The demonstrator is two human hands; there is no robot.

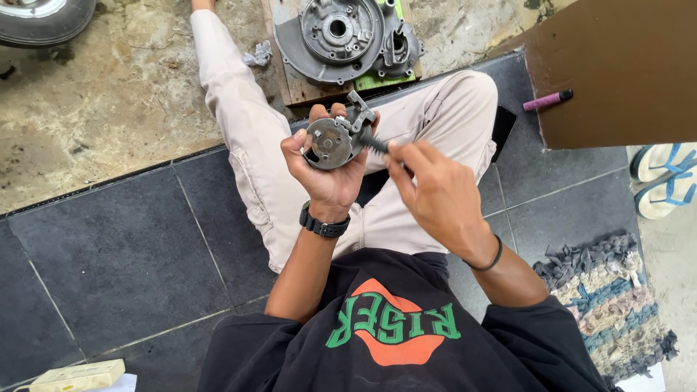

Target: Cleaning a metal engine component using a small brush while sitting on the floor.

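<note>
My left hand [327, 178] grips a round grey metal engine part [330, 141] with a bracket sticking up at its right side. The part is held up in front of me, above my lap. My right hand [435, 192] pinches a thin dark tool [376, 144] whose tip touches the right side of the metal part. A black watch sits on my left wrist and a thin black band on my right wrist. I sit on the floor in light trousers, one leg stretched forward.
A large grey engine casing [341, 36] lies on a wooden board [290, 80] ahead. A brown board [617, 72] with a pink marker [546, 100] is at right. Sandals [664, 178] and a rag rug [610, 297] lie right; a tyre [43, 18] top left.
</note>
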